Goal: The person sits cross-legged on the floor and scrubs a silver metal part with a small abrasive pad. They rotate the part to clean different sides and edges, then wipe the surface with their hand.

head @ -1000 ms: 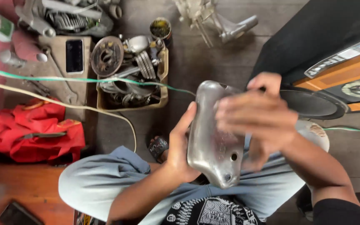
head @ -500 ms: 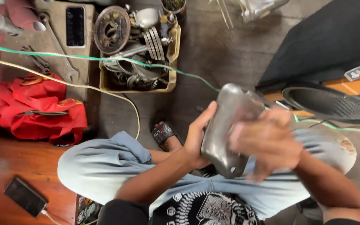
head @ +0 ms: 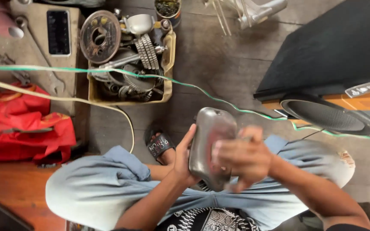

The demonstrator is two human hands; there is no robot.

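I hold a curved, dull silver metal cover point(head: 206, 132) upright above my lap. My left hand point(head: 184, 155) grips its left edge, thumb up along the side. My right hand point(head: 241, 157) lies blurred over its right face, fingers curled against the metal; I cannot tell whether something small is pinched in them. The cover's lower end is hidden behind my right hand. My knees in light blue jeans spread below, and a sandalled foot point(head: 159, 145) shows just left of the cover.
A tan tray point(head: 168, 55) of metal engine parts stands ahead on the floor. A phone point(head: 59, 32) and wrenches lie on a board at left, beside a red cloth point(head: 26, 128). Green and white cords point(head: 108, 72) cross the scene. A loudspeaker point(head: 326, 113) sits right.
The cover and both hands have come lower and closer to my lap, and the cover has turned more edge-on. My right hand keeps moving over it. The view has shifted.
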